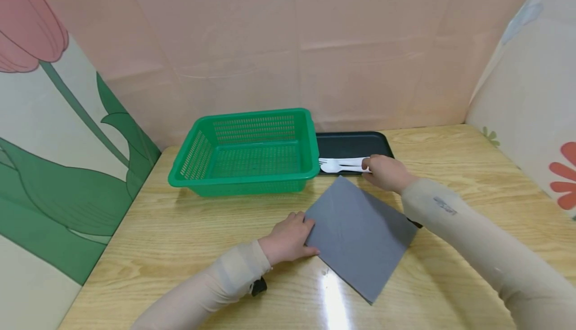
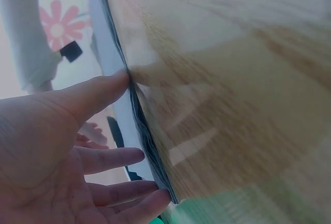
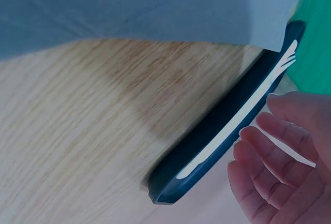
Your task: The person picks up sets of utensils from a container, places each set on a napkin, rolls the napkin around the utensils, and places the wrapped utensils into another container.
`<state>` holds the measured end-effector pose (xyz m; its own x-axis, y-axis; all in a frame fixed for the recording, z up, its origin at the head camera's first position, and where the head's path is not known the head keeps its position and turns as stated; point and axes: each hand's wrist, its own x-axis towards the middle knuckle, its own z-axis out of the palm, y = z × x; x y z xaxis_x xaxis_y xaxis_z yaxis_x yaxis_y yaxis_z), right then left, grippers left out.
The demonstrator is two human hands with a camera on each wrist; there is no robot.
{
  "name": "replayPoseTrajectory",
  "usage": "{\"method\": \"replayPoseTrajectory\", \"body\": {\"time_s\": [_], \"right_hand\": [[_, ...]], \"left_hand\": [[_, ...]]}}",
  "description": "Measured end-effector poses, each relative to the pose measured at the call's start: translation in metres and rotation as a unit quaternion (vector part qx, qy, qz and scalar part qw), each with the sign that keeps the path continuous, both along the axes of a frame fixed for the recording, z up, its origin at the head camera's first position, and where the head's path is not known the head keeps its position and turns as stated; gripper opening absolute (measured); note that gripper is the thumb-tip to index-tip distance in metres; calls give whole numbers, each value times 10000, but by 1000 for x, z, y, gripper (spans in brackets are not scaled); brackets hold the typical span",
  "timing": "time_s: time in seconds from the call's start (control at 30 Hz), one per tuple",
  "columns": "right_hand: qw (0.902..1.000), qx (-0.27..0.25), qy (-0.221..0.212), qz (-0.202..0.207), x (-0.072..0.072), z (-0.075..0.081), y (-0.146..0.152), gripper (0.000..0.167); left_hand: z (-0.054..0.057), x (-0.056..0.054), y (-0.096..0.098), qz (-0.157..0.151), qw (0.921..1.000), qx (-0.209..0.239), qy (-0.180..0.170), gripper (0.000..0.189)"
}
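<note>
A square grey folded cloth (image 1: pixel 362 237) lies on the table, turned cornerwise. My left hand (image 1: pixel 290 238) rests at its left corner; in the left wrist view the thumb and fairly straight fingers (image 2: pixel 116 157) touch its layered edge. My right hand (image 1: pixel 386 172) is over the front right of the black tray (image 1: pixel 351 142), at the handle ends of a white fork (image 1: pixel 348 161) and a white spoon (image 1: pixel 332 168). In the right wrist view its loosely bent fingers (image 3: pixel 269 157) are beside the tray, apart from the white fork lying in it.
A green slotted basket (image 1: pixel 247 187) stands left of the tray, its right side against or over the tray's left end. The wooden table (image 1: pixel 180 250) meets a pink-beige wall behind and patterned walls at both sides. My right forearm passes over the cloth's right corner.
</note>
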<state>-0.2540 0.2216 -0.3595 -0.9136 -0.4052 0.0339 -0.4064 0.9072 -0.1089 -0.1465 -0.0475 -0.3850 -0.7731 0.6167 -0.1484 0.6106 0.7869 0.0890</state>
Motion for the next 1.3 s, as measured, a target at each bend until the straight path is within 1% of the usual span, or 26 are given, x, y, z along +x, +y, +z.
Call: {"method": "replayPoseTrajectory", "body": {"time_s": [0.17, 0.43, 0.63, 0.9, 1.07, 1.3], "right_hand": [[9999, 134, 58, -70, -3, -2, -1, 19], [9994, 322, -15, -138, -8, -4, -3, 20], [9994, 283, 33, -172, -13, -9, -4, 21], [9994, 214, 282, -46, -20, -12, -6, 17], [9992, 248, 324, -16, -25, -13, -10, 15], [9990, 275, 336, 45, -32, -20, -12, 14]], "left_hand": [[-1, 0, -1, -1, 10000, 10, 7, 61], [0, 0, -1, -3, 10000, -5, 14, 61], [-1, 0, 0, 7, 10000, -16, -8, 62], [0, 0, 1, 17, 10000, -14, -7, 61], [-1, -1, 1, 30, 10000, -18, -28, 61], [-1, -2, 1, 65, 10000, -32, -53, 62]]}}
